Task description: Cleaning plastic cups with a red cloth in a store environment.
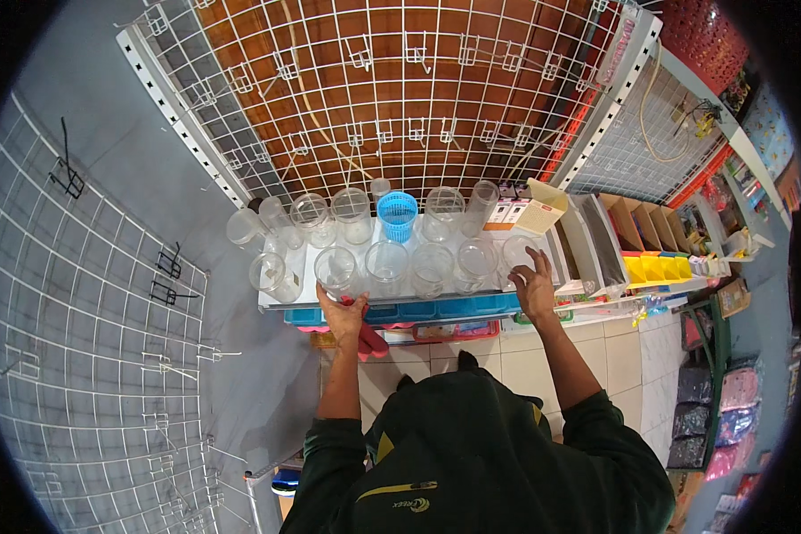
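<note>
My left hand [344,317] is at the shelf's front edge, its thumb and fingers around the lower part of a clear plastic jar [336,265]. A red, soft-looking item [372,342] shows between and below these fingers; whether the hand also holds it is unclear. At the right end of the front row, my right hand [535,288] has its bent fingers and thumb at the near right side of another clear jar [517,248]. Between the hands stand several clear jars [386,263]. Behind them is a blue perforated plastic basket [398,217].
A white shelf [312,257] carries the jars, including a tilted one [243,227] at left. Small boxes [506,212] and an open carton [544,207] stand at its right. Wire grid panels with hooks [414,87] rise behind and at left. Blue trays [440,308] sit below.
</note>
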`<state>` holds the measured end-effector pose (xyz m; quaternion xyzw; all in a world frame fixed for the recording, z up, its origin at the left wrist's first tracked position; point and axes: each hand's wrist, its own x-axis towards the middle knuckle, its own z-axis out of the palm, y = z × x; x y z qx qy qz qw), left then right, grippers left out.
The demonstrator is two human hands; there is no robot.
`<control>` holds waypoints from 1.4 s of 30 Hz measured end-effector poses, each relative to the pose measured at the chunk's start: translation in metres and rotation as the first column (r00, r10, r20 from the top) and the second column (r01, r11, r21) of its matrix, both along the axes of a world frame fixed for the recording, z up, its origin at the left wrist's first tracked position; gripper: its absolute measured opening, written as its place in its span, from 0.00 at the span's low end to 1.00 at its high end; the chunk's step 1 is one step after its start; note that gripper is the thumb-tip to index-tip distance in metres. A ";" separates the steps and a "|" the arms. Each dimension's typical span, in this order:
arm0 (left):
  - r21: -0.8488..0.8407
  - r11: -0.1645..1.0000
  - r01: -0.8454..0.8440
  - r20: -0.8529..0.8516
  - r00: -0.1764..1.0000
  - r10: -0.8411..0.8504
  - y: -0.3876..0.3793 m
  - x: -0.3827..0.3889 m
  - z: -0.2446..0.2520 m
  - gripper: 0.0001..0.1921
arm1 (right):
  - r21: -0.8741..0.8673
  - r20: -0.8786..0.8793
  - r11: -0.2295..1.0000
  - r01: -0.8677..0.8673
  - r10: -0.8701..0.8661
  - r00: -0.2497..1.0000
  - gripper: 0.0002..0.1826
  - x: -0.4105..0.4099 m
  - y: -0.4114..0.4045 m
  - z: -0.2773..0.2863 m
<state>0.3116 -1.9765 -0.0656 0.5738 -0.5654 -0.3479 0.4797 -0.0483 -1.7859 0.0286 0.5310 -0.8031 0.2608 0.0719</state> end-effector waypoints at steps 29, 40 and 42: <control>-0.123 0.992 -0.012 -0.273 0.962 -0.023 -0.030 0.052 -0.043 0.56 | 0.029 -0.009 0.995 -0.097 0.097 0.995 0.10 0.038 -0.049 -0.010; 0.015 0.997 -0.071 0.155 0.985 0.068 0.038 0.016 -0.020 0.42 | -0.075 -0.038 0.990 -0.120 0.118 0.992 0.32 0.058 -0.053 0.023; 0.000 1.000 -0.008 0.130 0.991 0.008 0.038 0.010 -0.015 0.42 | -0.032 -0.042 0.968 -0.250 0.249 0.968 0.29 0.076 -0.066 0.033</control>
